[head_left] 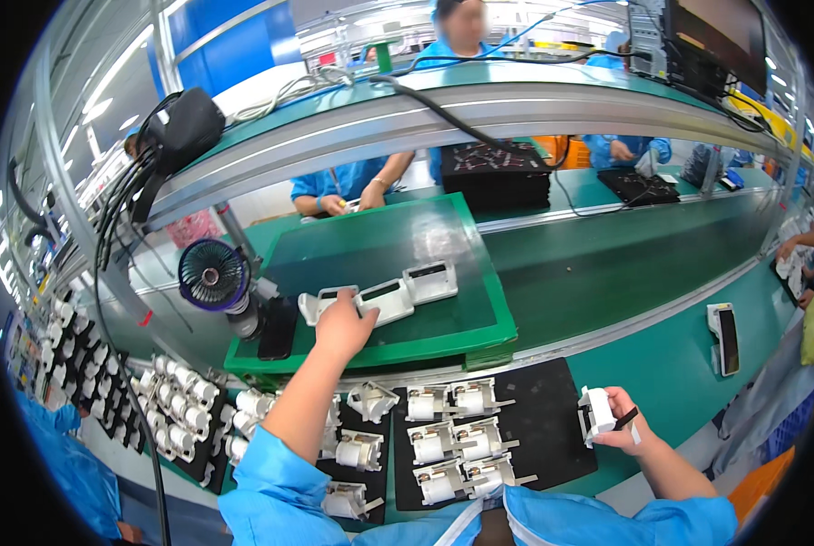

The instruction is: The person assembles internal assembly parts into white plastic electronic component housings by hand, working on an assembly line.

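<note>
On the green-framed board (370,344), several white plastic housings with dark openings lie in a slanting row. My left hand (343,326) reaches over that row, its fingers and thumb closed on the leftmost housing (310,308). Beside its thumb is the middle housing (387,301), and farther right lies another housing (430,283). My right hand (623,423) grips a white plastic assembly (596,414) at the right of the black foam tray (548,400). A dark strip and a pale tab stick out by the fingers. Several white assemblies with cylindrical bodies (432,442) stand in rows on that tray.
A small fan (214,275) and a dark phone-like slab (278,328) sit at the board's left. More white assemblies (181,409) fill trays leftward. A white handheld device (723,338) lies at right. Across the bench, a co-worker's hands (352,202) work beneath a metal shelf (352,132).
</note>
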`<state>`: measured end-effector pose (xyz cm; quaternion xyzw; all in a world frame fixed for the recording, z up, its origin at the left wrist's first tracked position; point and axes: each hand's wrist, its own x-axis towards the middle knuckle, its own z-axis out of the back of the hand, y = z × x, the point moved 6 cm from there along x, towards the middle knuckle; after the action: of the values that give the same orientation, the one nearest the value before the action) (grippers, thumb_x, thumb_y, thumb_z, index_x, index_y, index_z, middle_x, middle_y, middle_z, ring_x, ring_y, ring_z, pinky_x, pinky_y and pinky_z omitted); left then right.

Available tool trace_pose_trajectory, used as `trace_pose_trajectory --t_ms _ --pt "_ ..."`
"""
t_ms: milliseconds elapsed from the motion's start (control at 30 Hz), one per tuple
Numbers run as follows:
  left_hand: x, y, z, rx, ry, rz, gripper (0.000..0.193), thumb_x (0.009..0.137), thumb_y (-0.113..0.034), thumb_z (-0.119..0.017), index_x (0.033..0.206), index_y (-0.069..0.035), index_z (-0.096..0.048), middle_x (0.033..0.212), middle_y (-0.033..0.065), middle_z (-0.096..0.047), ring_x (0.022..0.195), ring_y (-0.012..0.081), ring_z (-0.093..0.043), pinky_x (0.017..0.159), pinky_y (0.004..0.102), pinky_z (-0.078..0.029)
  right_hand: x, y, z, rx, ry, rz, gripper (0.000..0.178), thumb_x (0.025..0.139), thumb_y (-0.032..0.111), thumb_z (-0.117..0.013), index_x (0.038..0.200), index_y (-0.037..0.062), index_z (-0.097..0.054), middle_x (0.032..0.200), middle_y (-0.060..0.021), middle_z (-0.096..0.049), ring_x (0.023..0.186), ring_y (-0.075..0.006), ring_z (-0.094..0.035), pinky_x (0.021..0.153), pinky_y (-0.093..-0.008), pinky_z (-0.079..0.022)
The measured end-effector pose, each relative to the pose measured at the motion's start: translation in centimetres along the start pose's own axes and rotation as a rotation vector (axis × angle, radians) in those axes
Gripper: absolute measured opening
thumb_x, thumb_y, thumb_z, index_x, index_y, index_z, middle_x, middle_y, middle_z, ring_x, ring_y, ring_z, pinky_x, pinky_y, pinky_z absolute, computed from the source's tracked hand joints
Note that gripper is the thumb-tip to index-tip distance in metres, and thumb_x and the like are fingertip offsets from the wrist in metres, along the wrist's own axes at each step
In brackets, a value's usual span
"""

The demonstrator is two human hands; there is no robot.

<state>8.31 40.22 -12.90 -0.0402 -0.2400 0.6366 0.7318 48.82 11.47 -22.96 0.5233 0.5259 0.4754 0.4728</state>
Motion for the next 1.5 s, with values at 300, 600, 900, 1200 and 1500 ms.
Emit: trace_pose_trajectory --t_ms 300,600,900,1200,1500 --pt "-2.4 2.2 3.6 -0.098 -0.317 -0.051 0.026 0.086 -0.012 -0.053 0.106 0.003 -0.06 0.079 0.0256 -0.065 0.074 0.0432 -0.065 0.069 0.0517 -0.051 2.0 1.2 -4.0 0.013 0.115 0.033 0.075 0.071 0.011 -0.082 0.131 0.003 -0.038 0.12 -0.0111 -0.058 0.112 -0.0198 -0.056 0.097 -0.0359 -0.043" --pt "-21.7 -4.8 5.1 -0.596 -0.081 -0.123 0.024 0.09 -0.007 -0.054 0.112 -0.002 -0.061 0.087 0.015 -0.066 0.071 0.0202 -0.066 0.067 0.0295 -0.051 1.9 5.1 -15.8 0.908 0.762 -0.147 0.098 0.076 0.027 -0.075 0.152 0.0071 -0.016 0.155 -0.0164 -0.024 0.141 -0.0339 -0.03 0.113 -0.0514 -0.03" --pt "-27.3 -5.1 -0.1 -1.605 0.451 -0.051 0.068 0.097 -0.017 -0.054 0.152 0.001 -0.018 0.145 0.022 -0.041 0.13 0.0285 -0.047 0.106 0.0372 -0.037 -1.2 0.9 -17.4 0.996 0.659 -0.35 0.093 0.079 0.014 -0.069 0.152 0.0086 -0.013 0.147 -0.0154 -0.035 0.131 -0.0317 -0.045 0.104 -0.0509 -0.04" --pt "-27.5 -6.3 -0.4 -1.389 0.604 -0.261 0.142 0.057 -0.017 -0.094 0.154 -0.01 0.01 0.158 0.0211 -0.011 0.144 0.0323 -0.024 0.115 0.0458 -0.023 -1.8 2.4 -16.8 0.822 0.649 -0.254 0.106 0.071 0.034 -0.081 0.148 0.0016 -0.015 0.139 -0.0179 -0.042 0.124 -0.0292 -0.052 0.101 -0.0448 -0.045" --pt "-27.9 -5.0 -1.6 -1.579 0.591 -0.08 0.123 0.054 -0.015 -0.093 0.15 -0.008 -0.017 0.151 0.017 -0.029 0.136 0.0288 -0.039 0.111 0.0446 -0.035 -0.9 5.4 -15.5 0.871 0.465 -0.129 0.097 0.071 0.03 -0.081 0.15 0.0082 -0.029 0.158 -0.0232 -0.009 0.144 -0.0371 -0.023 0.116 -0.0487 -0.023"
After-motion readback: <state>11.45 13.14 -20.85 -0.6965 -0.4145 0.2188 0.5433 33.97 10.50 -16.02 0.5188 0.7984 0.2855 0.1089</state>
